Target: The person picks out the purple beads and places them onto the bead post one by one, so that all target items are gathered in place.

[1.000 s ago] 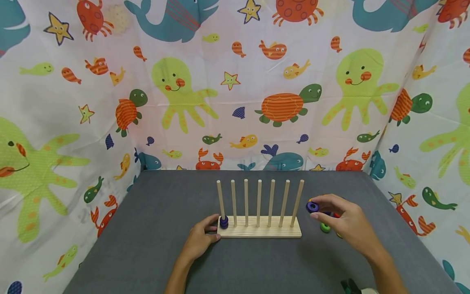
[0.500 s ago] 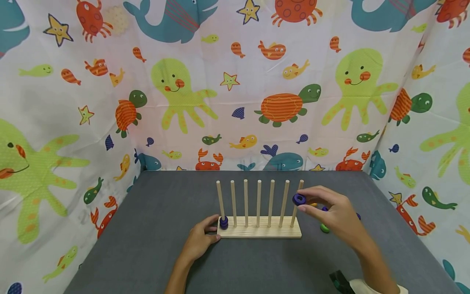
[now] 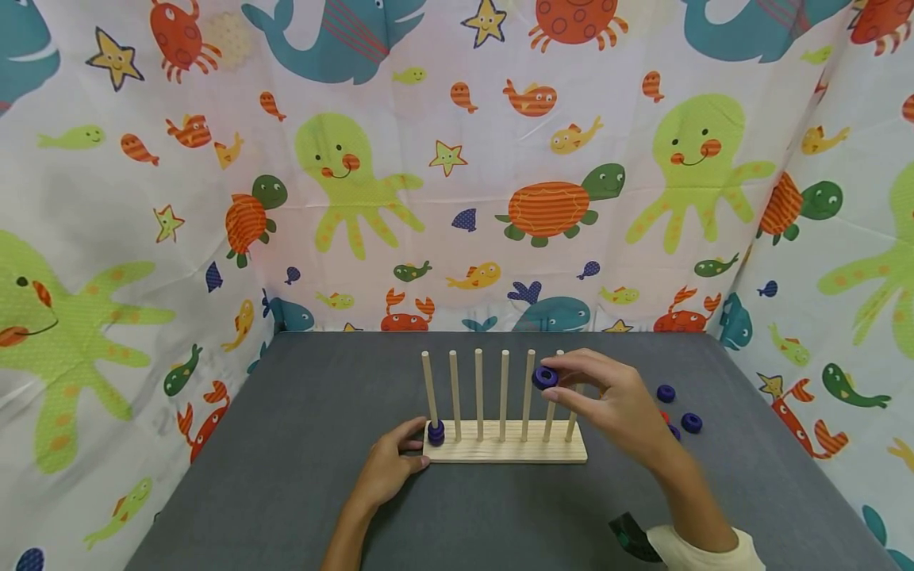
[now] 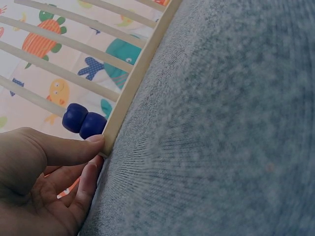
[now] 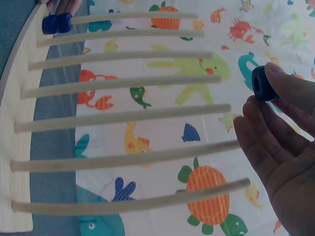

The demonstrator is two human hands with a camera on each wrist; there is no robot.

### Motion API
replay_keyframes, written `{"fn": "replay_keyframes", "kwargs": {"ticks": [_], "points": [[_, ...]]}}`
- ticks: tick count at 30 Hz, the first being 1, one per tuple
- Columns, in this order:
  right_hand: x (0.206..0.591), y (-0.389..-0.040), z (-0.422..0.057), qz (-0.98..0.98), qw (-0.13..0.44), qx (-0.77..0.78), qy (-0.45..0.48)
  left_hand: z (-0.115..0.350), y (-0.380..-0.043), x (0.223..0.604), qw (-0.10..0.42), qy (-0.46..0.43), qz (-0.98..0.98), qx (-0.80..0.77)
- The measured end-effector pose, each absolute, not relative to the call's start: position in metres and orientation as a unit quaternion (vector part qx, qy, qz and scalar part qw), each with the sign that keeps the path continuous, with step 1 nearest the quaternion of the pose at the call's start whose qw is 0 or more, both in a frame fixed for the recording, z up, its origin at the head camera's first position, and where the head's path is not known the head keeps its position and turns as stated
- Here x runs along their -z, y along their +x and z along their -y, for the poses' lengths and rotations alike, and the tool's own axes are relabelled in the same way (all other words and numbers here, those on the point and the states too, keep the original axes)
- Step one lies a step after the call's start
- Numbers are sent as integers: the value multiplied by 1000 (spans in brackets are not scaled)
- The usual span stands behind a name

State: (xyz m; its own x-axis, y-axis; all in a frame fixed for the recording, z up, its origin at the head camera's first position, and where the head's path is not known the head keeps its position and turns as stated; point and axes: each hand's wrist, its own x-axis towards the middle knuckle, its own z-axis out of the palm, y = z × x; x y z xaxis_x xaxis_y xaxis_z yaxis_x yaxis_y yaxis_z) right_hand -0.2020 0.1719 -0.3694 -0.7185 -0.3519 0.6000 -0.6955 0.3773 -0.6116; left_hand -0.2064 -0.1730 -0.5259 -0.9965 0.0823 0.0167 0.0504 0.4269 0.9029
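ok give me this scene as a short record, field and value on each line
left hand: grips the left end of the wooden base
right hand: pinches a purple-blue ring, not on any peg
pegs: seven, upright
leftmost peg: two stacked rings at the bottom
other pegs: no rings visible
loose rings: three purple-blue visible, right of the base; something red partly hidden
backdrop: white cloth, sea animals

On the tabletop point(image 3: 500, 507), a peg rack point(image 3: 505, 453); on its leftmost peg point(image 3: 428, 381), two rings point(image 3: 435, 432); at its left end, the left grip point(image 3: 389, 464); near the right-side peg tops, a held ring point(image 3: 546, 382) in the right grip point(image 3: 607, 392); farther right, loose rings point(image 3: 691, 423); behind, a curtain point(image 3: 400, 182).
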Motion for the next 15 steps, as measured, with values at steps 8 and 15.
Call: {"fn": "replay_keyframes", "kwargs": {"ticks": [8,15], "points": [[365,-207,-151,804,184,-456,334,173,-207,526,16,37,-846,-532],[365,-213,-133,800,194,-452,343,173,-207,527,12,38,-847,-530]]}}
